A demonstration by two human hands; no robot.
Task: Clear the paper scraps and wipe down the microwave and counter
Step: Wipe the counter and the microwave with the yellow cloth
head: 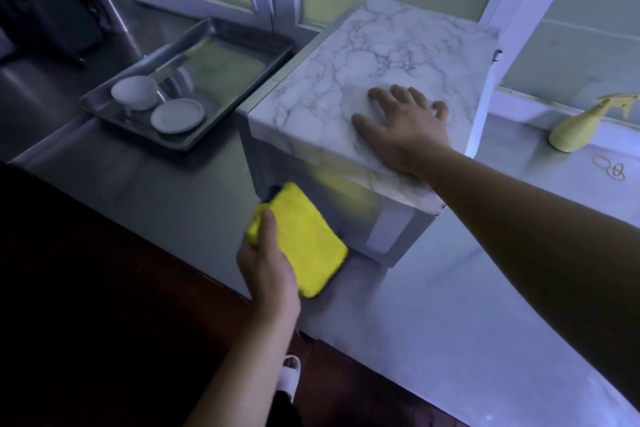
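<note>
The microwave (377, 55) stands on the counter (433, 315), its top covered in a white marble pattern. My right hand (403, 125) lies flat on that top with the fingers spread. My left hand (266, 267) grips a yellow cloth pad (308, 239) and holds it against the shiny front of the microwave, low at its left corner. The cloth's yellow reflection shows on the door. No paper scraps are visible.
A metal tray (228, 80) with a small white bowl (135, 92), a white dish (177, 114) and a metal utensil sits left of the microwave. A yellow spray bottle (581, 126) and rubber bands (611, 170) lie at the right. Windows run behind.
</note>
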